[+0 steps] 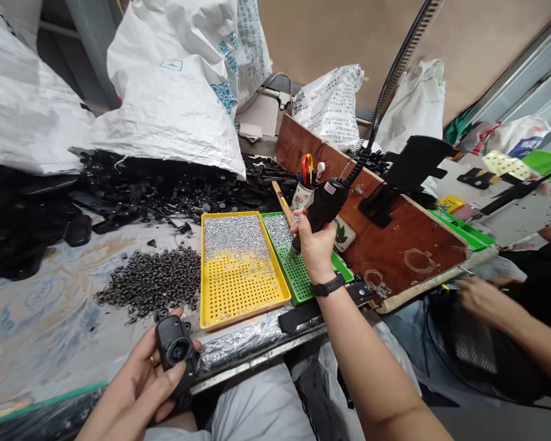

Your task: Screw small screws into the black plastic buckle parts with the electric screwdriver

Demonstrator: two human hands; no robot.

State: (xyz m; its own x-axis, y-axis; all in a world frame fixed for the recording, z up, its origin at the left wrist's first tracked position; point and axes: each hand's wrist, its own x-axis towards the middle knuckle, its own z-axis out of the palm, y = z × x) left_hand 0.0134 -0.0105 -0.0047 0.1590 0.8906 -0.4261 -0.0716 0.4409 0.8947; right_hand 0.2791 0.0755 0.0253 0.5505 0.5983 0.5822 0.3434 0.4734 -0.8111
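My left hand point(142, 373) is closed around a black plastic part point(177, 352) with a round opening, near the table's front edge. In my right hand point(316, 245) is a black electric screwdriver point(327, 201), tilted with its tip down over the green perforated tray point(298, 269). Small silvery screws lie in the far part of that tray. Left of it, a yellow perforated tray point(239, 282) holds many small metal pieces, mostly in its far half. A heap of small black ring-like parts point(156, 282) lies to the left of the yellow tray.
Black plastic parts point(165, 190) are piled along the back beneath white sacks point(169, 92). A cup point(302, 196) with scissors stands behind the green tray. A brown board point(408, 245) leans at the right. At far right, a co-worker's hand point(482, 297) is near a dark mesh item.
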